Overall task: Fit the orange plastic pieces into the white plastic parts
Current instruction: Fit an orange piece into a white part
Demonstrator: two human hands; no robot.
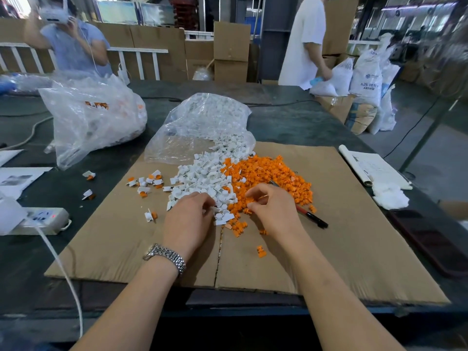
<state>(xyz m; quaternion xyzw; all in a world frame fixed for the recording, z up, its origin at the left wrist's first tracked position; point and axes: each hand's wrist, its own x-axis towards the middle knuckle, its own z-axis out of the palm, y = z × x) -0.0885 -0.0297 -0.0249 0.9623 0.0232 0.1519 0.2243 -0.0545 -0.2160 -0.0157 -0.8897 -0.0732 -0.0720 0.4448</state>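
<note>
A heap of white plastic parts (200, 178) spills from a clear bag onto the cardboard sheet (342, 239). Beside it on the right lies a heap of orange pieces (271, 173). My left hand (188, 219) rests at the near edge of the white heap, its fingertips curled among the white parts. My right hand (272, 211) sits at the near edge of the orange heap, its fingers curled and pinching an orange piece (249, 200). Several joined white-and-orange parts (149, 182) lie to the left.
A red-and-black pen (312, 217) lies partly under my right hand. A second clear bag (93, 117) stands back left, a power strip (43, 219) at the left, papers (374, 168) and white wadding at the right. Two people stand beyond the table.
</note>
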